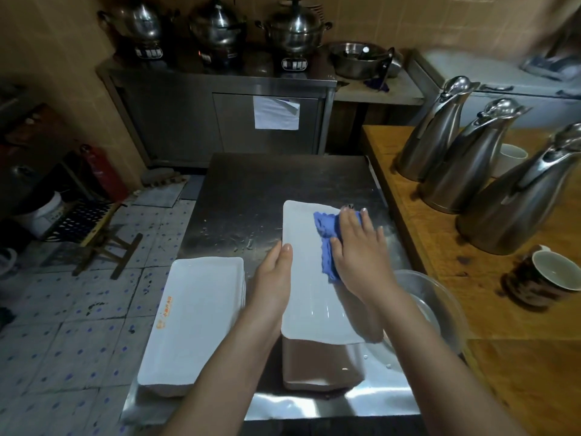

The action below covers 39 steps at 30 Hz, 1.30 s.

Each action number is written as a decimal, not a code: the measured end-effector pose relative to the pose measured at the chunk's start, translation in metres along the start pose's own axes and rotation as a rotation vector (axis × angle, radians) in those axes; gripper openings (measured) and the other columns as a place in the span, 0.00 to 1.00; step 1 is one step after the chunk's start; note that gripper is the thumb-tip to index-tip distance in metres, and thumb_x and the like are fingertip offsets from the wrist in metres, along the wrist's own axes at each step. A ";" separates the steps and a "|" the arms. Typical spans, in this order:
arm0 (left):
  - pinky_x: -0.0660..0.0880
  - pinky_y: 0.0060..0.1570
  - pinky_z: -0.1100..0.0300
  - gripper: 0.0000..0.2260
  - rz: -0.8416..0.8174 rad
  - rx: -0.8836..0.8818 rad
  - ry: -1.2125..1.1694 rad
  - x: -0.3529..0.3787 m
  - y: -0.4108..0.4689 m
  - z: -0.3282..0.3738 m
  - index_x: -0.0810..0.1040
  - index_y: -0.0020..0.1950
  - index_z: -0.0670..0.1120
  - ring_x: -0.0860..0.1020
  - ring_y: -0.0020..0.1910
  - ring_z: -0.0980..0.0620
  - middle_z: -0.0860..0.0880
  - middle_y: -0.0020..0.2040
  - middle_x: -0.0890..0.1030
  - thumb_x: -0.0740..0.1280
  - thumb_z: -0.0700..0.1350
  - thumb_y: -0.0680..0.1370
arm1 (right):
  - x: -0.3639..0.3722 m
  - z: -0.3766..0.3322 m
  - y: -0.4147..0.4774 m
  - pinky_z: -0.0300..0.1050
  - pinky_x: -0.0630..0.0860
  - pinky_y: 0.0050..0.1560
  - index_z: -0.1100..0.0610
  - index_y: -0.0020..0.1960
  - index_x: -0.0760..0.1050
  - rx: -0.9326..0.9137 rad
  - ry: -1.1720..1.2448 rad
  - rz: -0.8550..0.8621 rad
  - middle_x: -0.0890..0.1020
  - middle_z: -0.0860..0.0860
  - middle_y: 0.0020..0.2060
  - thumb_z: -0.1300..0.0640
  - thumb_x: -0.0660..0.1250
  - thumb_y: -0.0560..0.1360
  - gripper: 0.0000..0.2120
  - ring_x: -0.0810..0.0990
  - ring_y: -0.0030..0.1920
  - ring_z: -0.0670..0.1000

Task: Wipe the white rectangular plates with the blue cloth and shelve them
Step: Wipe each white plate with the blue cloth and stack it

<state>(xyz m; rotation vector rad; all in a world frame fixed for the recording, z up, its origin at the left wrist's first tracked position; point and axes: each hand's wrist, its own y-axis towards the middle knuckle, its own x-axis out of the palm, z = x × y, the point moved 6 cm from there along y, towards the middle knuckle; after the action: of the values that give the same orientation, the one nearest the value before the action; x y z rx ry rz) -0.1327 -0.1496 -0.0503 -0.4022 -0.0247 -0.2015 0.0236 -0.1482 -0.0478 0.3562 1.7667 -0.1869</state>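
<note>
White rectangular plate [309, 287] on the stainless steel table [251, 190], lengthwise toward the person, is the one being wiped. It lies over what looks like a second pile of plates [320, 363], whose shadowed side shows under its near edge; I cannot tell whether it rests flat there or is tipped up.

The right hand [358, 247] is spread flat, fingers straight and slightly fanned, pressing the crumpled blue cloth [325, 228] onto the plate's far right part. The left hand [273, 278] lies along the plate's left rim, its visible fingers straight, bracing the plate rather than clasping it.

This looks like the middle of the wiping step. Wet streaks glint on the near half, so that part probably needs a pass too. The next move calls for drawing the cloth down toward the near end with even pressure while the left hand keeps the plate from sliding. Only then can the plate be lifted and set aside.

A stack of white rectangular plates with an orange mark [195, 309] sits just left of the left forearm — wiped or waiting, I cannot tell. No shelf is in view, so shelving will mean turning away from the table. A clear round bowl [440, 297] stands just right of the right forearm, near enough that a wide stroke could knock it.
</note>
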 end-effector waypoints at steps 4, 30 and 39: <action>0.75 0.25 0.68 0.09 0.040 0.025 -0.022 -0.009 0.003 0.011 0.74 0.53 0.57 0.82 0.34 0.58 0.55 0.44 0.81 0.55 0.53 0.81 | 0.008 -0.010 -0.023 0.50 0.40 0.73 0.53 0.77 0.45 -0.078 0.000 0.021 0.47 0.49 0.77 0.47 0.43 0.82 0.26 0.38 0.76 0.50; 0.74 0.24 0.67 0.14 0.098 -0.024 -0.004 -0.013 0.001 -0.008 0.68 0.66 0.57 0.79 0.42 0.58 0.57 0.49 0.79 0.54 0.55 0.81 | 0.031 0.015 -0.051 0.39 0.68 0.41 0.45 0.75 0.54 0.027 0.371 0.033 0.68 0.56 0.62 0.48 0.52 0.81 0.23 0.71 0.42 0.48; 0.76 0.29 0.66 0.13 0.055 -0.025 0.053 0.000 -0.001 -0.026 0.70 0.65 0.58 0.80 0.44 0.58 0.58 0.48 0.80 0.53 0.54 0.81 | 0.018 0.031 -0.040 0.43 0.70 0.44 0.52 0.73 0.64 0.065 0.314 0.163 0.72 0.56 0.58 0.55 0.59 0.80 0.21 0.72 0.47 0.53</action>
<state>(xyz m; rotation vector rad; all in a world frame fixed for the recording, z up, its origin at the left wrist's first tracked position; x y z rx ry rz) -0.1327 -0.1602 -0.0737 -0.4214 0.0413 -0.1582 0.0350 -0.1931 -0.0754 0.6002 2.0319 -0.0745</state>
